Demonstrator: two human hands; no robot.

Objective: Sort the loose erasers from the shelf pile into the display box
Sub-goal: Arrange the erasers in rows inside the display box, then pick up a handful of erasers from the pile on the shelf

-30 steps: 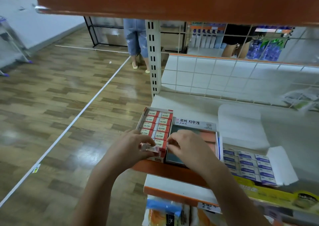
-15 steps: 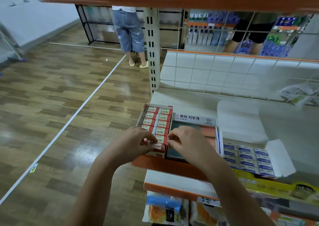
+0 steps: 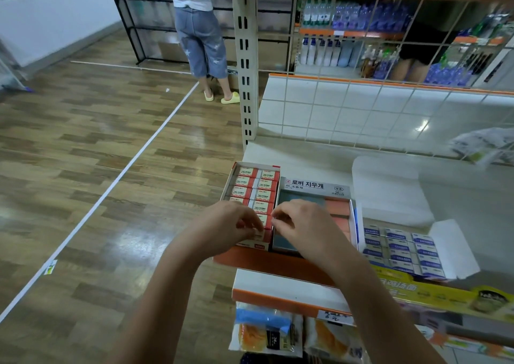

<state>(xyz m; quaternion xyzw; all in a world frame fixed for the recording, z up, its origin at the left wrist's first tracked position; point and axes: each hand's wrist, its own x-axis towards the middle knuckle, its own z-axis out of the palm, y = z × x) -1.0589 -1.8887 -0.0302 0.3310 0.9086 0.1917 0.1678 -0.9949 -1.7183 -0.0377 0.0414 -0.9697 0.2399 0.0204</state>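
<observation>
Now both hands (image 3: pixel 226 228) (image 3: pixel 301 226) press an eraser (image 3: pixel 258 235) into the display box (image 3: pixel 250 245).

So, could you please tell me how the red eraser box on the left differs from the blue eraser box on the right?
The red eraser box holds two columns of red-sleeved erasers; the blue eraser box holds three columns of blue-and-white ones. Both hands work at the red box; nobody touches the blue box. Both sit open on the shelf.

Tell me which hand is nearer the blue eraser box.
Right. The right hand lies over the middle box, next to the blue eraser box; the left hand is farther off, over the red box.
</observation>
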